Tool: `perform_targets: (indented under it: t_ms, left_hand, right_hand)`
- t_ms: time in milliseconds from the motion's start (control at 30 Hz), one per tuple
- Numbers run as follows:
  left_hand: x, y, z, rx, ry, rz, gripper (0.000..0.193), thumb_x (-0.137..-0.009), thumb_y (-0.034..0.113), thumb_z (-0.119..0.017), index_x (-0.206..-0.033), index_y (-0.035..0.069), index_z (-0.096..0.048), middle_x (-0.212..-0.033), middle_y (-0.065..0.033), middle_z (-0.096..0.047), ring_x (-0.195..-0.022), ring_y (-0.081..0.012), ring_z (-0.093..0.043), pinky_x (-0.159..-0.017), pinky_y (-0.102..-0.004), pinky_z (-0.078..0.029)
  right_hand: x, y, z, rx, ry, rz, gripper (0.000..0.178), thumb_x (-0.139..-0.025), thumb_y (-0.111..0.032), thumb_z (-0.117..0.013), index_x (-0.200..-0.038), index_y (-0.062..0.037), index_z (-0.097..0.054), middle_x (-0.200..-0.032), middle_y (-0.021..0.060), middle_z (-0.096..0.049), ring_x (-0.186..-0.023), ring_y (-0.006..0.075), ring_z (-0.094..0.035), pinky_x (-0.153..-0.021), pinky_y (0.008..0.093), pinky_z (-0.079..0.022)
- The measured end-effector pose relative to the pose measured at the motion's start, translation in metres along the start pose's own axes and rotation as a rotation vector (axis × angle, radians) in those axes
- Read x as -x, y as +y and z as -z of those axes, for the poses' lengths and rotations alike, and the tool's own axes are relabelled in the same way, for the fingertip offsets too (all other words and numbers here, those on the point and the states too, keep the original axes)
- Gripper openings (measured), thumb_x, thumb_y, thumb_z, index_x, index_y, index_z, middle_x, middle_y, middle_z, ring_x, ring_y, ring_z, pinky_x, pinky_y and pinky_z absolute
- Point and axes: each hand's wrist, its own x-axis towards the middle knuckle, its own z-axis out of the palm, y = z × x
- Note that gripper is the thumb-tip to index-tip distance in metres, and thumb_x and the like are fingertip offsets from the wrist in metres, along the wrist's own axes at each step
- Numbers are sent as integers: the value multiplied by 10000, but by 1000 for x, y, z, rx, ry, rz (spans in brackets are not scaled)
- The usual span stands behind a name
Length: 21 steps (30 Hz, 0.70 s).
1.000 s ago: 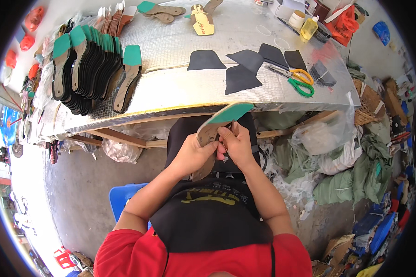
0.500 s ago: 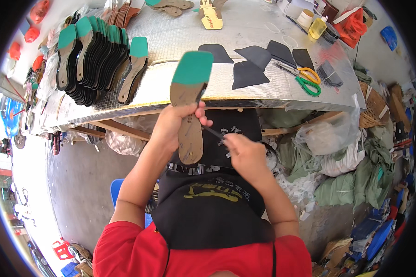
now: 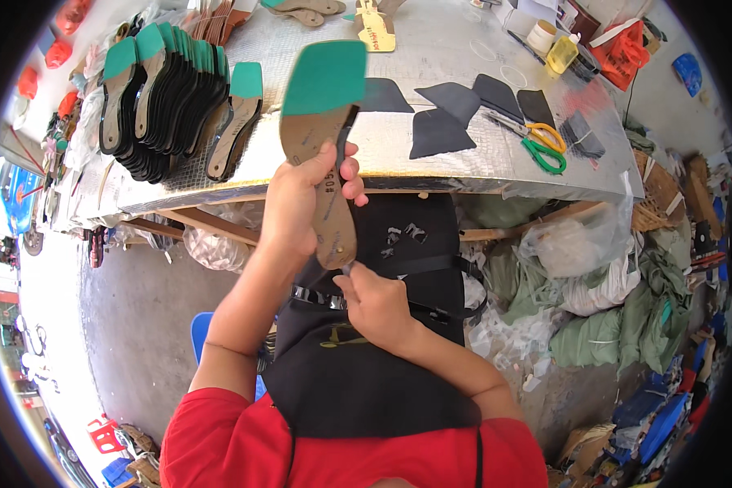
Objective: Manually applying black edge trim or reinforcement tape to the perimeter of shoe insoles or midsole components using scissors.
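A brown insole (image 3: pixel 313 130) with a green end is up in front of me, green end away and narrow heel end toward me. My left hand (image 3: pixel 293 199) is closed round its middle, thumb on the brown face and fingertips along the right edge, where a dark rim shows. My right hand (image 3: pixel 378 305) is closed in a pinch right at the heel end. A small greyish bit shows between its fingers and the heel, too small to name. Below hangs my black apron (image 3: pixel 366 398), with small dark and shiny scraps (image 3: pixel 411 234) on its upper part.
On the table (image 3: pixel 276 167) ahead, a row of stacked insoles (image 3: pixel 171 106) and a separate insole (image 3: pixel 236 122) lie left. Black cut pieces (image 3: pixel 443 134), scissors (image 3: pixel 537 146) and a yellow bottle (image 3: pixel 561 53) lie right. Bags and green cloth (image 3: pixel 598 333) fill the lower right.
The insole has risen away from me and slightly left in my left hand. My right hand has come left and down, from beside the insole's right edge to its heel end.
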Motion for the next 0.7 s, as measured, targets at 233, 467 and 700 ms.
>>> perform_targets:
  t_ms: [233, 467, 700]
  left_hand:
    - [10, -36, 7, 300, 144, -234, 388, -1021, 356, -470, -1142, -4, -547, -1009, -124, -642, -897, -199, -641, -770, -343, -536]
    - [24, -13, 11, -1349, -162, -947, 265, -812, 204, -754, -950, 15, -630, -857, -95, -613, -826, -299, -590, -722, -388, -481]
    - [22, -30, 49, -978, -307, -15, 342, -904, 301, -669, -934, -40, -682, -698, -89, -630, -653, -142, -568, -632, -334, -472]
  right_hand:
    - [-35, 22, 44, -1033, 368, -828, 132, -992, -179, -542, -981, -54, -579, -728, -4, -586, -502, 19, -437, -428, 168, -311]
    - [-47, 40, 100, -448, -21, -299, 155, -982, -95, -504, -1014, 20, -603, -698, -2, -555, -607, 58, -464, -570, 200, -381]
    - [-50, 53, 117, 392, -116, 80, 244, -781, -9, -616, -1017, -65, -634, -775, 88, -628, -604, 248, -621, -530, 327, -465]
